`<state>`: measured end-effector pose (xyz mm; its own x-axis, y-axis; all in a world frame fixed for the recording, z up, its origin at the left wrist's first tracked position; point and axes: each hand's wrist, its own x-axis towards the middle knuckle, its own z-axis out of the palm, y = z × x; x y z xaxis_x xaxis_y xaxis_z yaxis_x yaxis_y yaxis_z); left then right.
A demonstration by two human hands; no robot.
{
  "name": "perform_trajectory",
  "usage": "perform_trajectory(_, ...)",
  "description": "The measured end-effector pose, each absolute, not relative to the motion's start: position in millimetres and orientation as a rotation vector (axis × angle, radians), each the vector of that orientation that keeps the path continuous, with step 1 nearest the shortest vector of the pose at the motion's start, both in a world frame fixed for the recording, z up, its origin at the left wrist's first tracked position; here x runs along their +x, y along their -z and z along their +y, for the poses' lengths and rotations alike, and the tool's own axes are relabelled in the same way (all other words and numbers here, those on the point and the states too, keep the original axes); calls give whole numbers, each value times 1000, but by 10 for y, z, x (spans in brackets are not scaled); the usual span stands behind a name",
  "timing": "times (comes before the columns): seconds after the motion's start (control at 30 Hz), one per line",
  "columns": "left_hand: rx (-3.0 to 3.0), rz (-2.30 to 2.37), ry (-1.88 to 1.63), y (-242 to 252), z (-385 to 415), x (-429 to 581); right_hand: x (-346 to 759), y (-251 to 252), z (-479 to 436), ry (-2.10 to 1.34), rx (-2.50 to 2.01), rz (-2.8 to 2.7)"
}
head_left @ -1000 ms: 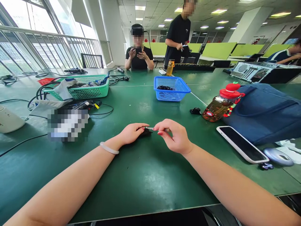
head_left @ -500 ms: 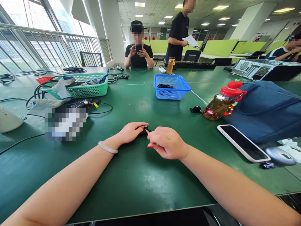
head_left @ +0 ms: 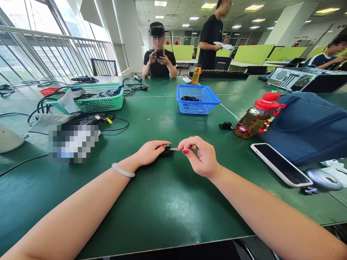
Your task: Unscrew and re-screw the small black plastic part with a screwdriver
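Observation:
My left hand (head_left: 150,151), with a pale bangle on its wrist, is closed on a small black part (head_left: 168,150) with metal bits, holding it down on the green table (head_left: 173,202). My fingers hide most of that part. To the right of it, my right hand (head_left: 199,156) pinches a thin metal shaft (head_left: 174,149), which looks like a small screwdriver. Its tip points left and meets or nearly meets the black part. The handle is mostly hidden in my fingers.
A blue basket (head_left: 198,108) holds black pieces. Another black piece (head_left: 226,125) lies near a red-lidded bottle (head_left: 251,117). On the right are a phone (head_left: 280,164) and a blue bag (head_left: 311,126); leftward, a green basket (head_left: 100,103) with cables. A person (head_left: 159,59) sits opposite.
My right hand has turned and shifted slightly right and up, showing the metal shaft more plainly. My left hand keeps its place on the black part. The standing person has moved right.

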<state>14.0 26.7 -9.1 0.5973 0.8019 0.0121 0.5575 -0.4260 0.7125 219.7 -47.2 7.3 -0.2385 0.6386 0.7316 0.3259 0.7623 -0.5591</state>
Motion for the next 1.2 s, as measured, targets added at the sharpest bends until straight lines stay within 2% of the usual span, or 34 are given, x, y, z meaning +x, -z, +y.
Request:
perform_trajectory(0.23,2127,1079,-462,116,285,134,2169,-60,-444,-164,-677,-1939)
perform_trajectory(0.43,2149,1096,-479,135,295,134,2145,-111,-451,246,-378,-2224)
perform_trajectory(0.5,2151,1085,-467,124,287,136,2158,-138,-470,186,-420,-2161)
perform_trajectory(0.63,2146,1070,-461,87,264,141,2215,-139,-489,-215,-681,-1862)
perform_trajectory(0.73,2133,1080,-456,79,256,142,2241,-105,-471,-350,-706,-1806)
perform_trajectory(0.97,2068,1086,-493,112,278,128,2224,-90,-463,-140,-630,-1939)
perform_trajectory(1.2,2059,1109,-496,85,263,132,2223,-102,-477,-115,-599,-1904)
